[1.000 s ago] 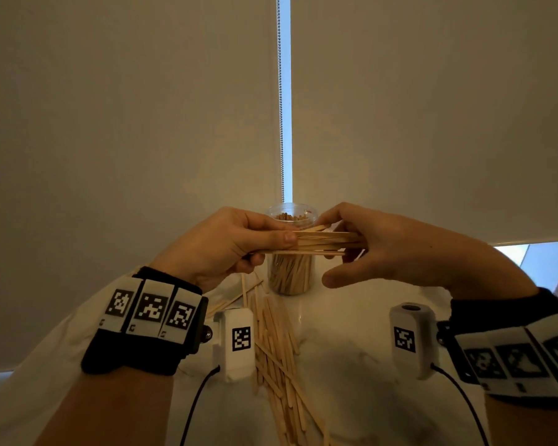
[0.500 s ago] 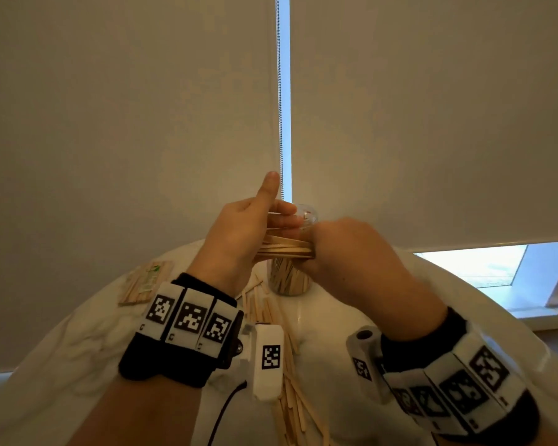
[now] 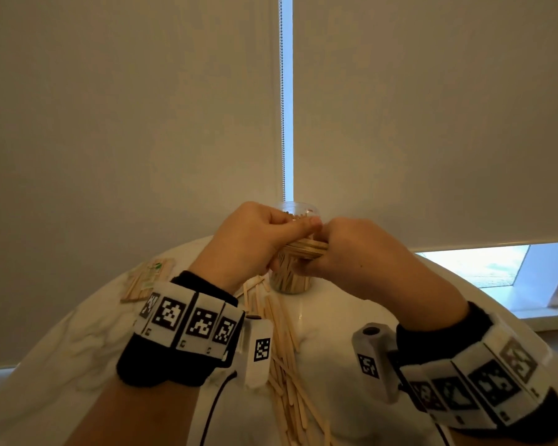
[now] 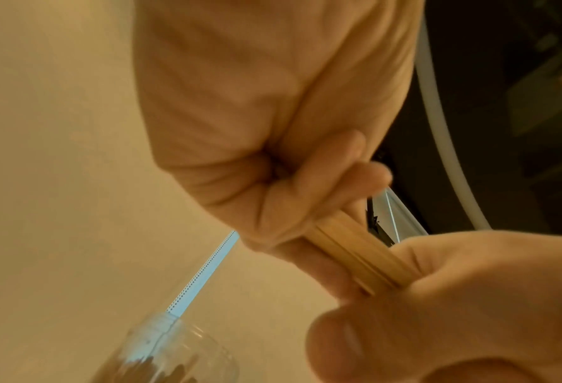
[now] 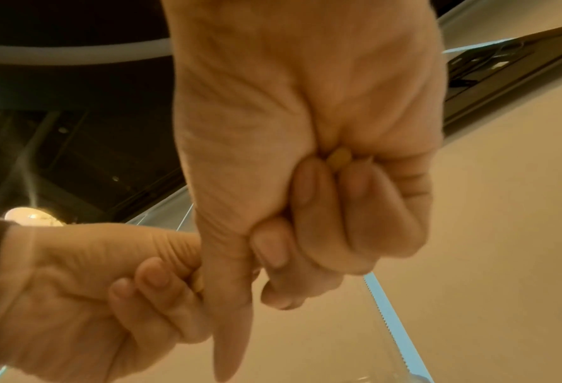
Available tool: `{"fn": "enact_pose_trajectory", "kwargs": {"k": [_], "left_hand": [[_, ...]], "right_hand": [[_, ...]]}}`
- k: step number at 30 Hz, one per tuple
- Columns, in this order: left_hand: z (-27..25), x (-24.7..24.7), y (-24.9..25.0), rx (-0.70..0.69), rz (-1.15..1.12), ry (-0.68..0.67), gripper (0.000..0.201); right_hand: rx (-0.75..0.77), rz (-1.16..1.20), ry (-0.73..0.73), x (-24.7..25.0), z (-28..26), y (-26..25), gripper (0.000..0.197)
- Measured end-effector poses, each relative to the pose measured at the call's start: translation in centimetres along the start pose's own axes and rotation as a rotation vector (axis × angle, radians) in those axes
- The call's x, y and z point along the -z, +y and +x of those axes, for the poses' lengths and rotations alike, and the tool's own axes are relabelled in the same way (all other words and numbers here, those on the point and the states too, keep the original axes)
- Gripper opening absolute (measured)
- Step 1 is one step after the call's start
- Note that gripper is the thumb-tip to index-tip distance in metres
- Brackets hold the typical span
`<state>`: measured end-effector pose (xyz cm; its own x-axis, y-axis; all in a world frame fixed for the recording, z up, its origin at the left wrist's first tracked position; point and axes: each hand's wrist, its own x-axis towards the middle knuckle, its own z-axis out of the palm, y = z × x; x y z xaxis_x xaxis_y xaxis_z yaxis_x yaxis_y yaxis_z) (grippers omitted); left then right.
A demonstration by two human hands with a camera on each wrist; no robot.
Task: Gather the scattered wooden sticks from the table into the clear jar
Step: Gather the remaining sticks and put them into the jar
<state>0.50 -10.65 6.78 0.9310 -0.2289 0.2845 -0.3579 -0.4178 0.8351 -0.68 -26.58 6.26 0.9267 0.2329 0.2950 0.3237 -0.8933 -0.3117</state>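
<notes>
A bundle of wooden sticks (image 3: 306, 247) lies level between both hands, just in front of the clear jar (image 3: 292, 281). My left hand (image 3: 255, 239) grips the bundle's left end, thumb laid along the top. My right hand (image 3: 351, 249) is curled round its right end. The left wrist view shows the bundle (image 4: 358, 248) running from the left hand's fingers (image 4: 325, 181) into the right hand (image 4: 453, 298), with the jar's rim (image 4: 174, 344) below. A stick end (image 5: 338, 158) peeks out of the right fist. The jar holds several sticks upright. More loose sticks (image 3: 284, 349) lie scattered on the table.
The white marbled round table (image 3: 78, 342) stands against drawn roller blinds with a bead chain (image 3: 283, 123). A packet of sticks (image 3: 147, 280) lies at the table's far left. A window sill (image 3: 529, 284) is at the right.
My right hand has rolled over into a fist round the bundle. My left thumb, raised half a second ago, has come down on the sticks. The bundle stays in front of the jar.
</notes>
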Motion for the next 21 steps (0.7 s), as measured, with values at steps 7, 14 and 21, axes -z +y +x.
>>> {"fn": "enact_pose_trajectory", "kwargs": {"k": [7,14,21], "left_hand": [[0.9,1.0,-1.1,-0.001,-0.139,0.312,0.042],[0.6,0.7,0.3,0.099,-0.287,0.159,0.049],[0.2,-0.2,0.7,0.021,-0.151,0.188,0.052]], "right_hand": [[0.088,-0.211,0.296,-0.1,-0.1,-0.6,0.015],[0.078,-0.358,0.315,0.2,-0.3,-0.7,0.032],[-0.039,-0.219,0.273,-0.4,0.3,0.6,0.024]]}}
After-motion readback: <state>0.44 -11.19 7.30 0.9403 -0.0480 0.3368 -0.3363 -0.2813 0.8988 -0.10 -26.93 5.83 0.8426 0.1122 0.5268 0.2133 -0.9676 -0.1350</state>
